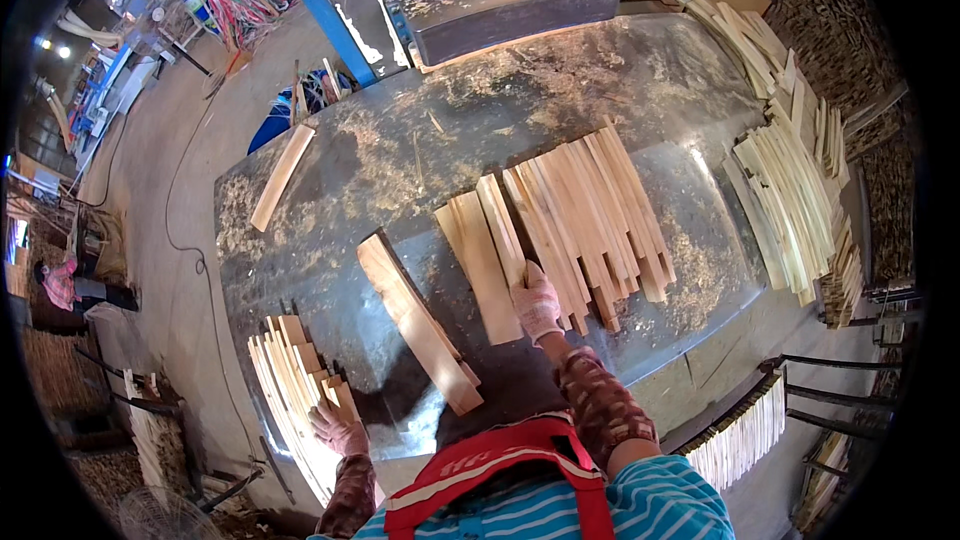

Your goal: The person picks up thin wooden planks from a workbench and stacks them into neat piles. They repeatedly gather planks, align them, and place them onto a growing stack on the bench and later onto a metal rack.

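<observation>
My right hand (537,302), in a pale pinkish glove, is closed around the near end of a narrow wooden strip (501,225) on the dark table. Left of that strip lies a wider board (478,265), and to its right several strips (585,220) lie side by side in a row with uneven ends. My left hand (340,430), also gloved, is at the lower left with its fingers over a wooden strip (341,397) on a stack of strips (285,380). Its fingertips are partly hidden. Between my hands lie long boards (415,315), one partly over another.
Sawdust and chips cover much of the table (390,155). A loose strip (283,178) lies at its far left. A machine (510,10) with a board on it stands beyond. Bundled strips (785,205) lie at the right, and a rack of pale strips (740,435) stands lower right.
</observation>
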Tool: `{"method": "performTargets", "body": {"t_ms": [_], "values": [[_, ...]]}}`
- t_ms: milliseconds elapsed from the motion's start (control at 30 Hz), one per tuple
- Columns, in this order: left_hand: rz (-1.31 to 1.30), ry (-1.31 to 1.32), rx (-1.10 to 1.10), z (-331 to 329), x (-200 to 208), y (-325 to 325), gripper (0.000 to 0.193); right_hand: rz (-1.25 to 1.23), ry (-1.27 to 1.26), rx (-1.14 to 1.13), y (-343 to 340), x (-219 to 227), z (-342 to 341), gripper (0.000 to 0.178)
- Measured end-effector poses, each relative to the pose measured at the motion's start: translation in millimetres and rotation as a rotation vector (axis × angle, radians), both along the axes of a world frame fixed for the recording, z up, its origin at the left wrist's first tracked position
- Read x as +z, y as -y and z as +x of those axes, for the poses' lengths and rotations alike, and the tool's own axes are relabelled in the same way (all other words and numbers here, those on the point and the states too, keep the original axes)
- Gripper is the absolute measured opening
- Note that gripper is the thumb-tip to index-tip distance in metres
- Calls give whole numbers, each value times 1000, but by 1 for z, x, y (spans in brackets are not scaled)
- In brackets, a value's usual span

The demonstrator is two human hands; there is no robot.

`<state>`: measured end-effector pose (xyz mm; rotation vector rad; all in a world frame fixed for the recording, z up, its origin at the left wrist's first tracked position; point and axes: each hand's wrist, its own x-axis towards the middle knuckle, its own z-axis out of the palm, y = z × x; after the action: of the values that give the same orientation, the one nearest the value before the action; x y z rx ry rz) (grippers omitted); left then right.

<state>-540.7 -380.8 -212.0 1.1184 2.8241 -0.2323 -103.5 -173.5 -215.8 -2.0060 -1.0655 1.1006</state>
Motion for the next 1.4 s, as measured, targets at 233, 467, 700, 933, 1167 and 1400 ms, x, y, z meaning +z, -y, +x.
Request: {"method": "performTargets", "body": {"t_ms": [233, 467, 700, 933, 1167, 1400], "values": [[438, 449, -467, 46, 28, -55, 102, 34, -743, -250, 35, 45, 7, 49], [183, 2123, 142, 247, 65, -171, 52, 102, -219, 125, 86, 88, -63, 66], [119, 2339, 393, 259, 41, -185, 45, 85, -710, -85, 76, 14, -22, 65], [178, 2335, 402, 232, 44, -180, 50, 28, -935, -207, 89, 32, 13, 54], [355, 2322, 435, 228, 51, -162, 51, 83, -645, 64, 87, 43, -51, 58], [477, 2284, 505, 198, 44, -147, 48, 98, -819, 33, 78, 35, -73, 58]]}}
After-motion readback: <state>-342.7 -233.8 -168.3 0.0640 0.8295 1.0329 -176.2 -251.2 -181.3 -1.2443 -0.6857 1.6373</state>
